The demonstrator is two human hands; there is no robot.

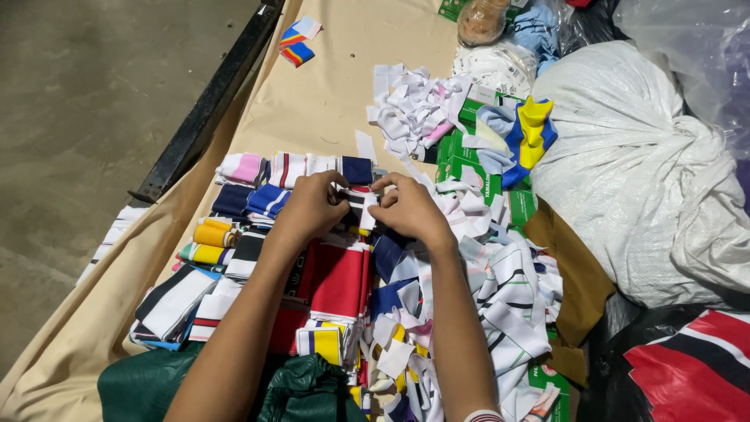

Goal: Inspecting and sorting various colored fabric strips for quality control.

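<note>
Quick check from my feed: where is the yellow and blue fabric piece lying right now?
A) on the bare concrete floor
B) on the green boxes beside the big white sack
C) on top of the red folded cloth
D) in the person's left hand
B: the yellow and blue fabric piece lies on the green boxes, right beside the big white sack, apart from both hands.

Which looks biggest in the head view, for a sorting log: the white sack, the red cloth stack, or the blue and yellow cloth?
1. white sack
2. red cloth stack, though it lies nearer the camera
3. blue and yellow cloth
</note>
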